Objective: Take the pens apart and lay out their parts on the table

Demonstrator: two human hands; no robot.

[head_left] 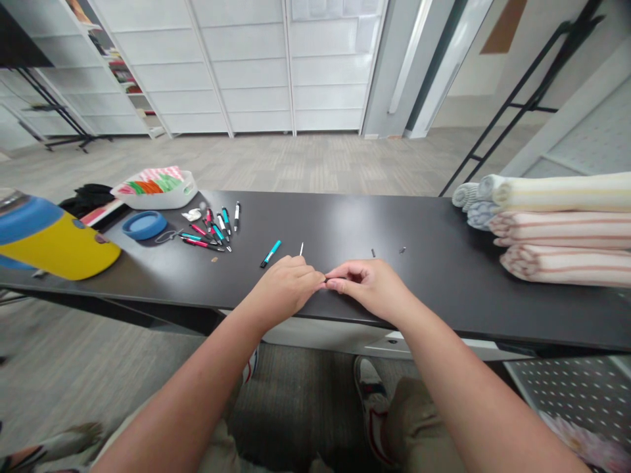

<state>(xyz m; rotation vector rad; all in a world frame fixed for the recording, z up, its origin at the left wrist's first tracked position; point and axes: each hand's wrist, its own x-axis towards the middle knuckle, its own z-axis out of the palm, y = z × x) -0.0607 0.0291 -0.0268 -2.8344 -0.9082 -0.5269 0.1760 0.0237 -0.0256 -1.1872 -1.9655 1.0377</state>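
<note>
A: State the condition of the hands.

B: The left hand (288,282) is closed, fingers curled; its fingertips meet those of the right hand (371,287), whose thumb and forefinger pinch together; a small dark piece (328,280) sits gripped between them, over the table's near edge (the fingers cover most of it; its exact form cannot be told).

A: Why this grip and layout?

B: The piece is slight, so a fingertip pinch probably gives the finest control; the teal pen part (271,253), thin white rod (302,249), short dark part (373,253) and tiny metal part (403,249) lie well separated beyond the hands, presumably for easy reach and to avoid mixing with the clustered pens (218,226) at left.

A: Describe the surface and room.

B: The table (340,226) is long, dark and smooth; a blue ring-shaped object (144,225) and a white basket (185,192) occupy its left; rolled cloths (566,230) are stacked at right; beyond are grey flooring (296,161) and white cabinets (254,75).
</note>
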